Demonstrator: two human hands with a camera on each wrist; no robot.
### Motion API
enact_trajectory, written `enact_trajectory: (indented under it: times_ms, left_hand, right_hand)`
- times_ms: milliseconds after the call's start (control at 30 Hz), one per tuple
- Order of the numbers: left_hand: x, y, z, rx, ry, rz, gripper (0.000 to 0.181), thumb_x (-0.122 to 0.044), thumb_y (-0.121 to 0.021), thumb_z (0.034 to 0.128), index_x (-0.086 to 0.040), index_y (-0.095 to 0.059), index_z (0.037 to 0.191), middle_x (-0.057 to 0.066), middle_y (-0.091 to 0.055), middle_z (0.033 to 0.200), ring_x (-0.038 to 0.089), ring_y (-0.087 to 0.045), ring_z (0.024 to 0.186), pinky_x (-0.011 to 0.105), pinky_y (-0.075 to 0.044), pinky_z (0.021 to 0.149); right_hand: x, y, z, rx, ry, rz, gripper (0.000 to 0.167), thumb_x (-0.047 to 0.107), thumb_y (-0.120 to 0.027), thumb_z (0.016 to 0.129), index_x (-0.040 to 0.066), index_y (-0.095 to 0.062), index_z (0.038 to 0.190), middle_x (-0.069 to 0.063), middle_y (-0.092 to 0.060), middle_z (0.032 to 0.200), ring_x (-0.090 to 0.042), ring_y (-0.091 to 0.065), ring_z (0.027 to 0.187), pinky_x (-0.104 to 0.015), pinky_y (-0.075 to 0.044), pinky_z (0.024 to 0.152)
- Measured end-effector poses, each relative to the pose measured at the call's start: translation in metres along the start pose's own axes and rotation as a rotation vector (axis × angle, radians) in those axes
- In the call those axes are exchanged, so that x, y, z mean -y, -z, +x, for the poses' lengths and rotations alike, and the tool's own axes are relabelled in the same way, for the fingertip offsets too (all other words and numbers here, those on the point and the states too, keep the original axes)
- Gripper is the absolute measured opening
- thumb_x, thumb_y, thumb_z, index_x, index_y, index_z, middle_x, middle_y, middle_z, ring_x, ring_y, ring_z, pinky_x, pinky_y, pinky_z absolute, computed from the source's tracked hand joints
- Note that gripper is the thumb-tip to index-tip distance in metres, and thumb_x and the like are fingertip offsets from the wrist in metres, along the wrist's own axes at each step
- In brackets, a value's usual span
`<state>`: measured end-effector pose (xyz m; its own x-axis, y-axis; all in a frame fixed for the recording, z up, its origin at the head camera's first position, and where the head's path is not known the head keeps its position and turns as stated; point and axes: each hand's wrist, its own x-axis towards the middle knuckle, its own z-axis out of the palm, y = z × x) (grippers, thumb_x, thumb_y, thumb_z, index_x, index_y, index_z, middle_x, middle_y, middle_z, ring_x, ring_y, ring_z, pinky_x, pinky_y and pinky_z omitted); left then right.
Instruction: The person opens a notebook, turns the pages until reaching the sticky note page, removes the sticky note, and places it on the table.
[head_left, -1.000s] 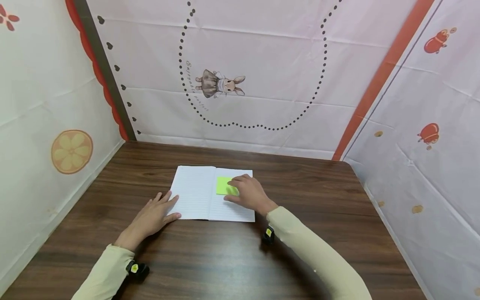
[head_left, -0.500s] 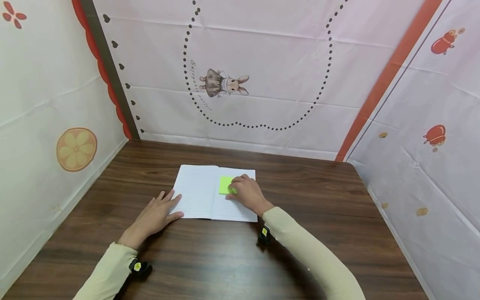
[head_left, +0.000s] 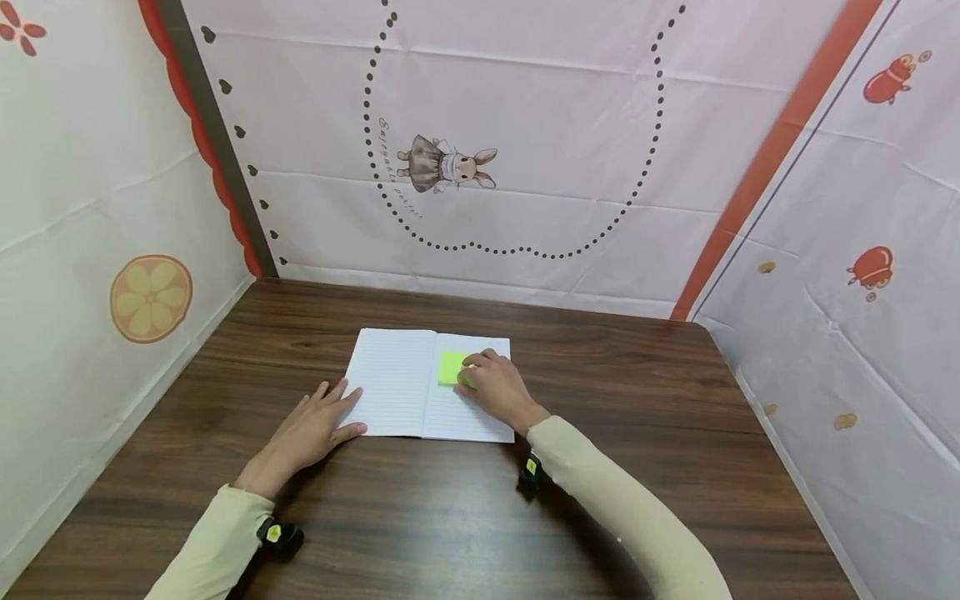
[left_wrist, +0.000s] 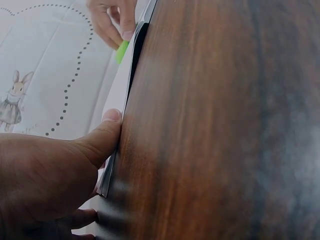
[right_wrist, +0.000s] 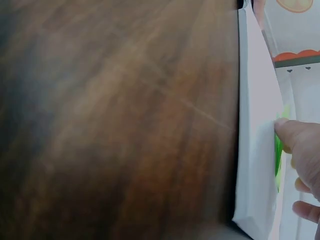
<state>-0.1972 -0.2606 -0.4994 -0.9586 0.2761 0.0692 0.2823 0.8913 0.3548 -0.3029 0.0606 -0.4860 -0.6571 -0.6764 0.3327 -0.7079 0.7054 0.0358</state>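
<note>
An open lined notebook (head_left: 392, 383) lies on the brown wooden table. On its right page is a bright green sticky note pad (head_left: 451, 367), partly covered by my right hand (head_left: 495, 388). The thumb and fingers of that hand are curled in and pinch the pad's right side. In the right wrist view the thumb meets the green edge (right_wrist: 278, 155). My left hand (head_left: 306, 430) rests with spread fingers on the notebook's left edge. Its thumb (left_wrist: 111, 120) touches the page edge in the left wrist view.
Dark brown wood-grain table (head_left: 420, 517) surrounds the notebook. Printed white cloth walls (head_left: 525, 167) close off the back and both sides. A black wrist device (head_left: 281, 537) is strapped at the left sleeve and another (head_left: 530, 473) at the right.
My right thumb and fingers have closed in on the green sticky note pad. The left hand stays at the notebook's edge. The head view has shifted slightly.
</note>
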Motion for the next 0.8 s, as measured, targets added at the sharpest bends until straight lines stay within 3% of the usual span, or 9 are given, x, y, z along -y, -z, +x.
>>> enact_trajectory:
  times_ms: [200, 367, 633, 800]
  left_hand:
    - [0.0004, -0.0004, 0.0, 0.001, 0.003, -0.004, 0.068, -0.04, -0.065, 0.0996, -0.001, -0.046, 0.152, 0.032, -0.031, 0.159, 0.062, -0.024, 0.144, 0.076, -0.023, 0.111]
    - [-0.0002, -0.0007, 0.0004, 0.002, 0.006, -0.001, 0.068, -0.04, -0.065, 0.0995, -0.001, -0.046, 0.152, 0.032, -0.031, 0.159, 0.062, -0.025, 0.143, 0.076, -0.024, 0.111]
    - [-0.0012, 0.0, -0.0002, 0.01, 0.01, -0.008, 0.069, -0.041, -0.064, 0.0996, -0.001, -0.046, 0.153, 0.033, -0.031, 0.159, 0.062, -0.024, 0.144, 0.076, -0.023, 0.111]
    - [-0.001, -0.0002, -0.0001, 0.013, 0.015, -0.012, 0.069, -0.041, -0.064, 0.0997, -0.002, -0.045, 0.153, 0.033, -0.031, 0.159, 0.061, -0.023, 0.144, 0.076, -0.022, 0.112]
  right_hand:
    - [-0.0004, -0.0026, -0.0001, -0.089, 0.068, -0.021, 0.01, 0.02, -0.074, 0.096, 0.019, -0.083, 0.098, 0.0, -0.076, 0.114, -0.021, -0.066, 0.106, -0.034, -0.056, 0.087]
    - [-0.0013, 0.0002, -0.0006, -0.113, 0.086, -0.062, 0.009, 0.018, -0.074, 0.095, 0.02, -0.083, 0.098, 0.002, -0.076, 0.113, -0.019, -0.065, 0.106, -0.033, -0.055, 0.087]
    - [-0.006, 0.0029, -0.0025, -0.267, 0.142, -0.077, 0.008, 0.009, -0.077, 0.091, 0.016, -0.082, 0.091, 0.001, -0.078, 0.106, -0.018, -0.068, 0.1, -0.029, -0.056, 0.088]
    - [-0.0081, 0.0015, -0.0034, -0.3, 0.154, -0.083, 0.01, 0.008, -0.076, 0.091, 0.015, -0.082, 0.091, 0.003, -0.079, 0.105, -0.016, -0.068, 0.098, -0.026, -0.056, 0.085]
